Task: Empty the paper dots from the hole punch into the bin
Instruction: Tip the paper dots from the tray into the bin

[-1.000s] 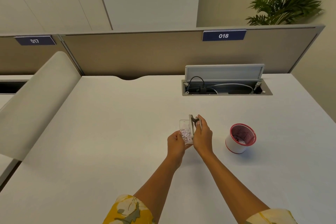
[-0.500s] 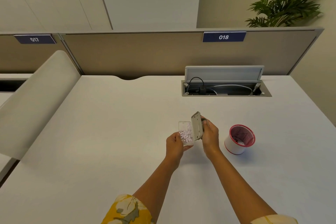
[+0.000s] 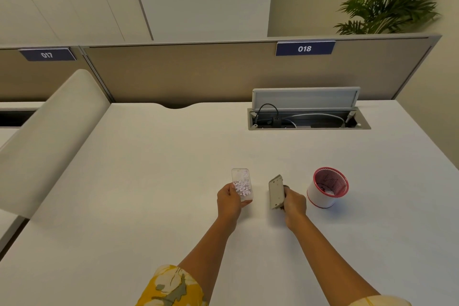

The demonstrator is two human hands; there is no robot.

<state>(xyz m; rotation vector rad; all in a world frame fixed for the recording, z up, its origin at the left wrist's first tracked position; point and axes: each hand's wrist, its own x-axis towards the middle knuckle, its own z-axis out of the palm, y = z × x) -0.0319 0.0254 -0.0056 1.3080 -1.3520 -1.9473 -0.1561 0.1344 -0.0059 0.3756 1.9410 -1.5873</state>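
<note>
My left hand (image 3: 229, 200) holds a clear plastic tray (image 3: 241, 183) with white paper dots lying in it, its open side up. My right hand (image 3: 294, 204) grips the grey metal hole punch body (image 3: 276, 191), tilted with its flat underside toward me. The two parts are a hand's width apart above the white desk (image 3: 149, 181). A small white bin with a red rim (image 3: 327, 190) stands on the desk just right of my right hand, with a few scraps inside.
An open cable hatch (image 3: 308, 117) with its lid raised sits at the back of the desk. A beige partition with the label 018 (image 3: 305, 48) runs behind it. A padded divider (image 3: 47, 131) borders the desk's left side, and a plant (image 3: 392, 0) stands beyond the partition.
The clear tray has come off the punch body. My left hand carried the tray leftward while my right hand moved the punch right and lower, toward the desk.
</note>
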